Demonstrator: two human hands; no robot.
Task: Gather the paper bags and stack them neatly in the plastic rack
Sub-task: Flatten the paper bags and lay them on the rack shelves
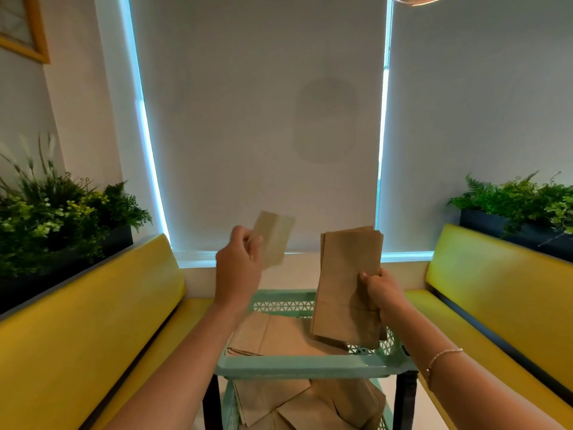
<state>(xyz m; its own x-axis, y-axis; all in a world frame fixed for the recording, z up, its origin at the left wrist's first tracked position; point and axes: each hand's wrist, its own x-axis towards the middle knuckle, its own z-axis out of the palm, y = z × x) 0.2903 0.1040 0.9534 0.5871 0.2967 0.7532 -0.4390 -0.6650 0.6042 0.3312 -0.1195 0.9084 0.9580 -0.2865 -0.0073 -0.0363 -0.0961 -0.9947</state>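
My left hand (238, 268) is raised above the rack and grips a single flat brown paper bag (274, 237), which looks blurred. My right hand (383, 294) holds a thick upright bundle of brown paper bags (347, 274) by its right edge, its lower end just over the rack's top tier. The mint-green plastic rack (310, 366) stands below both hands. Flat bags (279, 336) lie in its top tier. More bags (310, 405) lie loosely in the tier underneath.
Yellow benches run along the left (93, 321) and right (496, 290). Dark planters with green plants sit behind them, one at left (62, 218) and one at right (521, 209). Grey roller blinds (260, 119) cover the windows ahead.
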